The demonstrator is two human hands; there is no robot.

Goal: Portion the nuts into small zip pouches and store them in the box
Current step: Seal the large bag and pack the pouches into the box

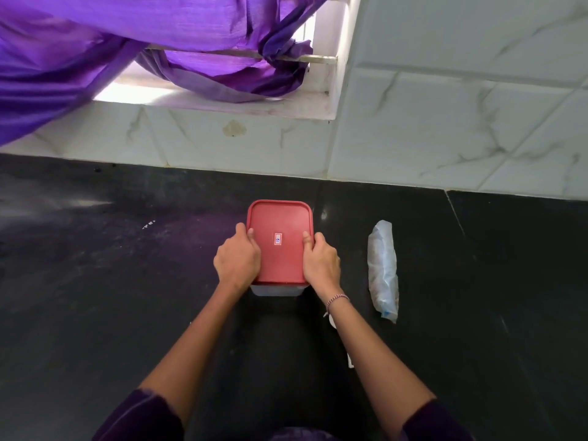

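Squarely in front of the person, the box [276, 290] sits on the dark counter [127, 281] with its red lid [280, 221] on. The left hand [237, 261] and right hand [321, 262] grip it from opposite sides, fingers curled down over the edges and thumbs pressing on top of the lid, a hold that suits either steadying it or prying the lid off. No nuts are visible; whether any are inside cannot be told. Well apart to the right lies a rolled clear plastic bundle [383, 268], probably the pouches, within easy reach for filling once the box is open.
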